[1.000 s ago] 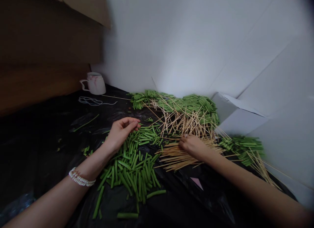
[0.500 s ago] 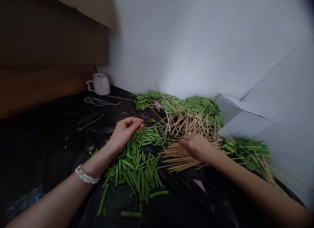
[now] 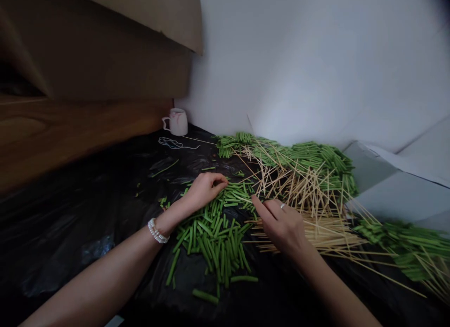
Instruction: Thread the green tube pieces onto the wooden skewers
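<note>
My left hand (image 3: 206,189), a pearl bracelet at its wrist, has thumb and fingertips pinched together over the upper left of the loose cut green stems (image 3: 211,242); what the pinch holds is too small to make out. Across from it, my right hand (image 3: 281,219), with a ring, is closed round a thin wooden stick (image 3: 242,198) whose end points left, over the stems. Beneath and beside the right hand lies a pile of bare wooden sticks (image 3: 326,235). Behind are sticks threaded with green stems (image 3: 316,156), their bare ends crossing.
A white and pink mug (image 3: 178,122) stands at the back, with a loop of string (image 3: 171,143) before it. A cardboard box (image 3: 133,60) is at the upper left. More threaded stems (image 3: 404,238) and a white box (image 3: 383,182) are on the right. Black plastic sheeting (image 3: 116,186) covers the surface.
The view has turned left, shifting the scene rightward. My right hand has moved off the stick pile toward my left hand, bringing a stick with it. My left hand remains pinched.
</note>
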Tool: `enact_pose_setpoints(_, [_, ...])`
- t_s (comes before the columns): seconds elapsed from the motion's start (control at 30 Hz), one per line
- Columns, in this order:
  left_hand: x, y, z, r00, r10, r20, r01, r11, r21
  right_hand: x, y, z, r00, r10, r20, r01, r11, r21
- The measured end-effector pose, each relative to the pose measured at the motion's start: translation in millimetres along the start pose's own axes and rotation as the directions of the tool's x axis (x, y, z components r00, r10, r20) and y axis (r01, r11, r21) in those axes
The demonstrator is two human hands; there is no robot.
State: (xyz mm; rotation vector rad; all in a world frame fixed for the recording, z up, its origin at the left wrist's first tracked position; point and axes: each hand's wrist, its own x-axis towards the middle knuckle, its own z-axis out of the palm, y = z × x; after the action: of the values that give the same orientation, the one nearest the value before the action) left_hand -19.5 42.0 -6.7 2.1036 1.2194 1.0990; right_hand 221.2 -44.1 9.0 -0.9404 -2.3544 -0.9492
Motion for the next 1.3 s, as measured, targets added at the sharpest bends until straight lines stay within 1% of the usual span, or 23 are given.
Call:
enact_pose_setpoints(0.07, [-2,3,-1.0,0.997,0.051,0.06,-0.057,0.991,0.119,-12,-2,18,0.998,0.068,-0.018,-0.068,0.998,0.0])
enact_pose_setpoints(0.13, [-5,7,0.5,0.983,0.124,0.135,-0.153,0.961,0.229,-20,-5,28,0.991,0.129,-0.029,-0.129,0.992,0.014])
enact_pose_setpoints(0.23, [-12,9,8.5,0.95,0.209,0.233,-0.286,0.881,0.376,-27,-7,33,0.986,0.164,0.017,-0.165,0.984,0.06])
enact_pose_setpoints(0.33, [-18,7,19.6,0.924,0.237,0.301,-0.359,0.809,0.465,-30,-8,33,0.985,0.167,0.05,-0.171,0.979,0.113])
enact_pose_setpoints(0.4, [-19,5,25.4,0.923,0.228,0.312,-0.362,0.792,0.492,-31,-7,33,0.982,0.184,0.039,-0.188,0.971,0.149])
enact_pose_setpoints(0.47, [-19,4,28.0,0.925,0.221,0.308,-0.354,0.794,0.493,-33,-6,34,0.977,0.214,0.012,-0.212,0.96,0.185])
enact_pose_setpoints(0.57, [-19,5,26.3,0.915,0.243,0.322,-0.374,0.808,0.455,-33,-6,35,0.97,0.24,-0.021,-0.229,0.945,0.234])
enact_pose_setpoints(0.63, [-20,7,24.0,0.908,0.251,0.336,-0.384,0.82,0.424,-33,-7,35,0.97,0.24,-0.031,-0.225,0.942,0.248])
enact_pose_setpoints(0.7, [-21,7,22.6,0.909,0.241,0.341,-0.374,0.832,0.409,-33,-8,34,0.972,0.233,-0.033,-0.217,0.943,0.253])
enact_pose_setpoints(0.87, [-23,4,24.2,0.936,0.171,0.308,-0.303,0.837,0.456,-31,-8,33,0.974,0.225,-0.031,-0.208,0.937,0.281])
enact_pose_setpoints(0.97, [-21,5,23.2,0.938,0.167,0.305,-0.288,0.865,0.412,-32,-8,33,0.976,0.216,-0.027,-0.201,0.942,0.27])
enact_pose_setpoints(1.03, [-19,8,21.0,0.947,0.196,0.254,-0.283,0.884,0.372,-33,-8,32,0.974,0.224,-0.022,-0.213,0.949,0.231])
enact_pose_setpoints(1.13, [-16,14,17.1,0.962,0.253,0.103,-0.273,0.913,0.304,-35,-8,29,0.966,0.259,-0.013,-0.254,0.955,0.153])
enact_pose_setpoints(1.2, [-14,19,14.8,0.97,0.244,-0.003,-0.239,0.951,0.198,-35,-9,26,0.963,0.268,-0.015,-0.264,0.957,0.12])
enact_pose_setpoints(1.23, [-13,22,14.1,0.978,0.205,-0.043,-0.199,0.973,0.113,-35,-10,25,0.964,0.266,-0.021,-0.262,0.958,0.114])
enact_pose_setpoints(1.27, [-13,24,13.6,0.988,0.138,-0.062,-0.139,0.99,0.003,-34,-10,23,0.964,0.264,-0.028,-0.26,0.959,0.111])
enact_pose_setpoints(1.3, [-12,26,13.6,0.997,0.054,-0.05,-0.06,0.99,-0.128,-33,-11,22,0.964,0.264,-0.035,-0.259,0.96,0.11])
